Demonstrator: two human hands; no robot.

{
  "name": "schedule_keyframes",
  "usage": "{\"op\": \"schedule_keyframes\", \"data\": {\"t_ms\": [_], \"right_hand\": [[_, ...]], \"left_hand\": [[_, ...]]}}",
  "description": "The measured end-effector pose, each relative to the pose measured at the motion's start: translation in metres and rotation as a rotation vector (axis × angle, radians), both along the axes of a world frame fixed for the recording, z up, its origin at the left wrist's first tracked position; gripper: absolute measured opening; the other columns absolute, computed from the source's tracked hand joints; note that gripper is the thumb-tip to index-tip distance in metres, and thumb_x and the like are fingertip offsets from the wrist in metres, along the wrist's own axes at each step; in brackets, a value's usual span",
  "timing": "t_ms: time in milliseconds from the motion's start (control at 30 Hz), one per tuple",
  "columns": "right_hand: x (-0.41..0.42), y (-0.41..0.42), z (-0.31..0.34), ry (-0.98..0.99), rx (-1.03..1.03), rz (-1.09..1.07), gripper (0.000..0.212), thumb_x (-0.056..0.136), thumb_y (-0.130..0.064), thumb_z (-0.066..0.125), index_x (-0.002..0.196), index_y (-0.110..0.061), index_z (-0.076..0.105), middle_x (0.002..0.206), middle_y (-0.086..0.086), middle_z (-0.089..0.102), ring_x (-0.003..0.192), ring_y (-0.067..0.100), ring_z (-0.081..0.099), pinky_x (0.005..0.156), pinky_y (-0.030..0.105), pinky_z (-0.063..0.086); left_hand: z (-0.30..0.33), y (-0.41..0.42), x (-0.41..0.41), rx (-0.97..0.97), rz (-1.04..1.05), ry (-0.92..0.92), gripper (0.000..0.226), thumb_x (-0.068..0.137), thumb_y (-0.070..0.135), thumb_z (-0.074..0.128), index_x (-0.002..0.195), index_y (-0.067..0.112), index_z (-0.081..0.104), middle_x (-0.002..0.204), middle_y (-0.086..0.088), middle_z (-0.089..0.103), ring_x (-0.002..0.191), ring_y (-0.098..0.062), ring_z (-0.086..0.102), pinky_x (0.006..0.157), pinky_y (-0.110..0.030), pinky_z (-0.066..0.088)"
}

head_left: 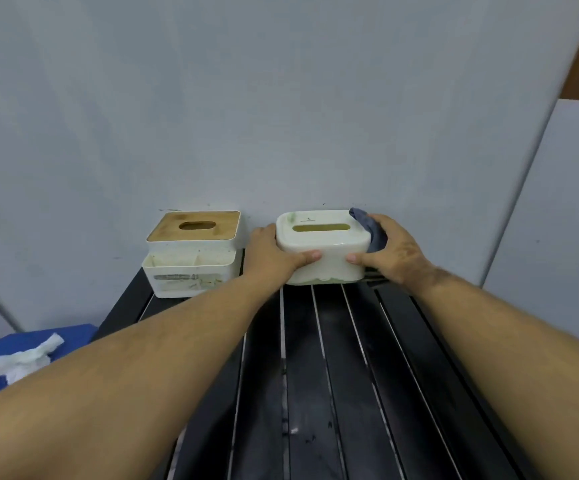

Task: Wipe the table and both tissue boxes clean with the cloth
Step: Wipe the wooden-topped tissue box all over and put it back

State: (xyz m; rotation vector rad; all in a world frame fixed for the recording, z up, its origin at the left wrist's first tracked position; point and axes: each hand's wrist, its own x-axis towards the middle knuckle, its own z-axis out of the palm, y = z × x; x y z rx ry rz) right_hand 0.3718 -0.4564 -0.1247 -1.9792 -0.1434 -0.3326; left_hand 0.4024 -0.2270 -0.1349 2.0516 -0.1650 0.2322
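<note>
Box hold: your left hand point(274, 252) and right hand point(390, 252) clasp the green-white tissue box point(322, 245) at the black slatted table point(333, 375)'s far edge | long axis left-right, slot up | right hand pins blue-grey cloth point(367, 226) against it | logo unreadable | wooden-lidded tissue box point(192, 252) just left; crumpled tissue point(26, 358) well apart.

Your surface point(333, 375) is black, striped lengthwise by thin pale gaps between its slats, with dull grey smears on the middle boards. The tissue box point(322, 245) you hold is glossy cream-white with a yellowish slot and a faint green tint at its base. The cloth point(371, 228) is slate blue-grey. The other tissue box point(191, 254) is off-white with a light brown wooden lid. A white crumpled tissue point(26, 358) lies on a deep blue cover point(69, 336). The wall point(281, 98) is pale grey-blue.
</note>
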Motion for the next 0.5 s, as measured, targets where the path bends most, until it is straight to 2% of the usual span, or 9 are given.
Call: {"op": "schedule_keyframes", "data": {"t_ms": [200,333,400,467,500], "right_hand": [[0.021,-0.009,-0.008,-0.006,-0.005,-0.021,0.072,0.064,-0.012,0.088,0.126,-0.023,0.053,0.117,-0.011,0.06,0.106,0.009,0.057,0.072,0.002,0.045],[0.025,-0.012,-0.012,0.034,0.006,-0.009,0.067,0.065,-0.011,0.088,0.121,-0.026,0.054,0.112,-0.015,0.061,0.101,0.002,0.058,0.071,0.003,0.046],[0.029,-0.016,-0.015,0.041,-0.016,0.004,0.067,0.068,-0.006,0.085,0.125,-0.023,0.053,0.113,-0.01,0.062,0.101,0.004,0.058,0.073,0.003,0.046],[0.029,-0.021,-0.016,0.046,-0.073,-0.024,0.063,0.074,-0.001,0.077,0.129,-0.019,0.053,0.116,-0.003,0.062,0.104,0.012,0.059,0.08,0.008,0.047],[0.029,-0.025,-0.015,0.045,-0.09,-0.066,0.057,0.078,0.0,0.073,0.128,-0.019,0.054,0.115,0.0,0.063,0.105,0.016,0.06,0.084,0.017,0.05]], "left_hand": [[-0.012,-0.009,0.024,0.012,0.009,0.015,0.099,0.038,0.07,0.085,0.124,0.027,0.063,0.119,0.004,0.064,0.102,-0.014,0.066,0.091,-0.039,0.06],[-0.015,-0.012,0.026,0.048,0.012,0.008,0.086,0.059,0.055,0.093,0.13,0.022,0.058,0.124,0.003,0.053,0.11,-0.017,0.059,0.098,-0.039,0.054],[-0.017,-0.015,0.027,0.062,0.024,0.004,0.084,0.064,0.052,0.092,0.133,0.022,0.055,0.124,0.003,0.05,0.112,-0.018,0.057,0.101,-0.04,0.052],[-0.016,-0.018,0.025,0.075,0.034,0.011,0.084,0.065,0.055,0.09,0.134,0.023,0.053,0.123,0.004,0.048,0.112,-0.018,0.056,0.102,-0.042,0.052],[-0.016,-0.019,0.024,0.08,0.037,0.015,0.084,0.065,0.057,0.089,0.133,0.023,0.052,0.123,0.004,0.047,0.111,-0.019,0.056,0.102,-0.042,0.052]]}}
